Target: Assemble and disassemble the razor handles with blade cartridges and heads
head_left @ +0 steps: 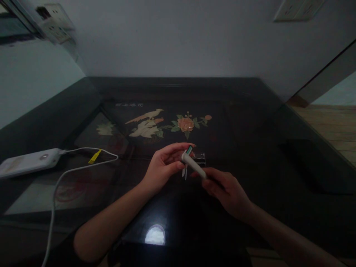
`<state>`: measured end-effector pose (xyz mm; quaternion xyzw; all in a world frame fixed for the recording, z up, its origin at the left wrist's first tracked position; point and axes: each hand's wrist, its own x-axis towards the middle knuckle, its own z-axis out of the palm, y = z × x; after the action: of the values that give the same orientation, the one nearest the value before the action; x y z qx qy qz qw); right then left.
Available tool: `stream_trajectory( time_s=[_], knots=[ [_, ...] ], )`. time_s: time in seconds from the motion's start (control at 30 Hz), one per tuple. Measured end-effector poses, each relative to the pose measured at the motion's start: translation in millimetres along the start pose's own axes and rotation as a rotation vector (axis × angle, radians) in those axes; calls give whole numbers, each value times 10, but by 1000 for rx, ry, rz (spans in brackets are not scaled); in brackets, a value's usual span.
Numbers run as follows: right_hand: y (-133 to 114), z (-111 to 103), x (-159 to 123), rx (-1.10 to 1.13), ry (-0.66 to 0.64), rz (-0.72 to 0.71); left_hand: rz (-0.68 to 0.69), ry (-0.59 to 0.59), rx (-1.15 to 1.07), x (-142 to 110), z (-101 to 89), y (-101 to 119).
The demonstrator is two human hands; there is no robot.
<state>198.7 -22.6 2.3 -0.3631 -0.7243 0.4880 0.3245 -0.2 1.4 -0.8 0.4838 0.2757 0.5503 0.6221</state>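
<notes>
Left grip (pixel 162 165) curls fingers and thumb about the head of a pale-handled tool (pixel 195 167); right grip (pixel 226 189) clasps the handle's near end. Between them, it sits over the dark table (pixel 256 118), well apart from a white device (pixel 30 162) trailing a cable (pixel 52 215).

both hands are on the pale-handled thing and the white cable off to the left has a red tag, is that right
Not quite: the tag on the white cable is yellow, not red, as the head view shows. The left hand and right hand are indeed on the pale-handled thing, and the cable lies left.
</notes>
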Motion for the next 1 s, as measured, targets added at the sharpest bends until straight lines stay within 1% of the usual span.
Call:
stream_trajectory(
  time_s=[0.03,0.07,0.17,0.2,0.23,0.27,0.37,0.4,0.43,0.57,0.63,0.73,0.77,0.8,0.9,0.93,1.0],
  knots=[
    [-7,1,-2,-2,-20,-9,0,2,2,-3,0,2],
    [-10,2,-3,-4,-13,-9,-2,4,3,-6,1,3],
    [2,7,-6,5,110,28,-1,8,-21,-17,8,2],
    [8,9,-6,13,139,36,1,8,-31,-19,11,2],
    [14,10,-7,20,142,35,3,8,-36,-19,13,2],
    [16,11,-7,22,118,26,3,10,-35,-18,15,3],
    [8,5,-8,6,-9,-20,-3,9,-13,-10,14,5],
    [5,1,-7,-2,-22,-25,-6,9,-5,-8,12,5],
    [5,-2,-7,-3,-7,-23,-9,11,1,-8,11,3],
    [21,-7,-6,3,141,33,7,18,-20,-18,9,-1],
    [18,-5,-6,-2,120,20,4,10,-30,-22,16,4],
    [-10,-6,-6,-22,2,-47,-1,2,-18,-20,29,14],
    [-18,-8,-7,-30,-13,-54,1,-3,-17,-18,33,17],
    [-22,-11,-8,-36,-2,-47,1,-10,-20,-17,37,20],
    [-14,-17,-15,-34,111,13,3,-32,-44,-16,43,22],
    [-10,-16,-18,-28,130,24,4,-34,-49,-16,43,22],
    [-8,-12,-20,-19,91,10,3,-29,-40,-18,38,19]
  ],
)
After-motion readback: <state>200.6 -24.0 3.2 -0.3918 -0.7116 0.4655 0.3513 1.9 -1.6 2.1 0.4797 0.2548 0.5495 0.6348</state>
